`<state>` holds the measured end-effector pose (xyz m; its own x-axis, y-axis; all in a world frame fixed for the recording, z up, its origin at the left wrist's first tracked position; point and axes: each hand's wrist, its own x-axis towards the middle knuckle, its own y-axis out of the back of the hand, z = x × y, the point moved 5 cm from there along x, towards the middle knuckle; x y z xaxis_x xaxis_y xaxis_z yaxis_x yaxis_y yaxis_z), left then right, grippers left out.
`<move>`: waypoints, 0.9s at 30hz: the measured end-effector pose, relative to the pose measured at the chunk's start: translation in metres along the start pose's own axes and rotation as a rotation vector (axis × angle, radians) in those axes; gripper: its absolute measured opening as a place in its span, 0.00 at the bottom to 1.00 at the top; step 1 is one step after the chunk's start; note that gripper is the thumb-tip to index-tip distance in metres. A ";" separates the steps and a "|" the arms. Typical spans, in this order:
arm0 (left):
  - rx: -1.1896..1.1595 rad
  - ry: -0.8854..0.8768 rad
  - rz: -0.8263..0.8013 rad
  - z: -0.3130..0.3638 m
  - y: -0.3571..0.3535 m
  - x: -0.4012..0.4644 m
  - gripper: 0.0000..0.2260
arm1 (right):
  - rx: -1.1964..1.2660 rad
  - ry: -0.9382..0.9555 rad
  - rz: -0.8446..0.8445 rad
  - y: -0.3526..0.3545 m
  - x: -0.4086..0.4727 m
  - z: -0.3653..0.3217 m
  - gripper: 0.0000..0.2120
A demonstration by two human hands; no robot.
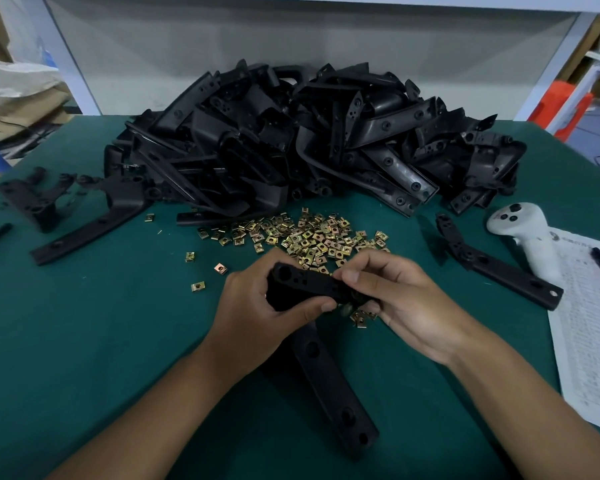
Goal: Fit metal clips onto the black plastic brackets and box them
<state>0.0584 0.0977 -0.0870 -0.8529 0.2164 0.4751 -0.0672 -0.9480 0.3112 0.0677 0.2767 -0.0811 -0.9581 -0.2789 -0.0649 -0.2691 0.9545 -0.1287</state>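
The surface (84, 341) is covered in matte dark-green felt. The long black moulded-plastic bracket (329, 375), an angled flat bar pierced by round holes, lies near the front centre: its long arm rests on the felt toward the person, its short arm is raised. The left hand (257, 306) grips this short arm, fingers curled round it. The right hand (406, 306) pinches the bracket's end, fingers closed together; whether a clip sits between them cannot be told. Small square brass-coloured metal clips (309, 237) lie scattered just behind the hands. A glossy heap of black plastic brackets (291, 143) fills the rear. A white plastic handheld controller (527, 233) and a printed paper sheet (589, 323) occupy the right edge. Open felt extends front left.
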 end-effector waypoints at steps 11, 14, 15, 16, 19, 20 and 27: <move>-0.035 0.080 0.030 -0.007 0.002 0.002 0.15 | -0.343 -0.021 0.022 0.015 -0.001 -0.002 0.07; -0.056 0.100 0.046 -0.008 0.005 0.003 0.14 | -0.552 -0.117 -0.195 0.024 -0.012 -0.013 0.11; -0.063 0.115 0.056 -0.010 0.006 0.004 0.14 | -0.654 -0.172 -0.292 0.026 -0.018 -0.014 0.14; -0.081 0.139 0.067 -0.012 0.007 0.003 0.14 | -0.772 -0.240 -0.399 0.027 -0.025 -0.014 0.17; -0.124 0.185 0.082 -0.015 0.009 0.003 0.15 | -1.109 -0.366 -0.631 0.023 -0.040 0.001 0.21; -0.121 0.189 0.080 -0.015 0.009 0.003 0.16 | -1.184 -0.344 -0.642 0.019 -0.041 0.005 0.20; -0.128 0.164 0.064 -0.011 0.007 0.003 0.15 | -1.082 -0.040 -0.354 0.023 -0.021 -0.004 0.07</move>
<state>0.0499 0.0890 -0.0924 -0.9295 0.1240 0.3473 -0.0666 -0.9827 0.1727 0.0809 0.3046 -0.0786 -0.8130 -0.5354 -0.2288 -0.4856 0.4067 0.7738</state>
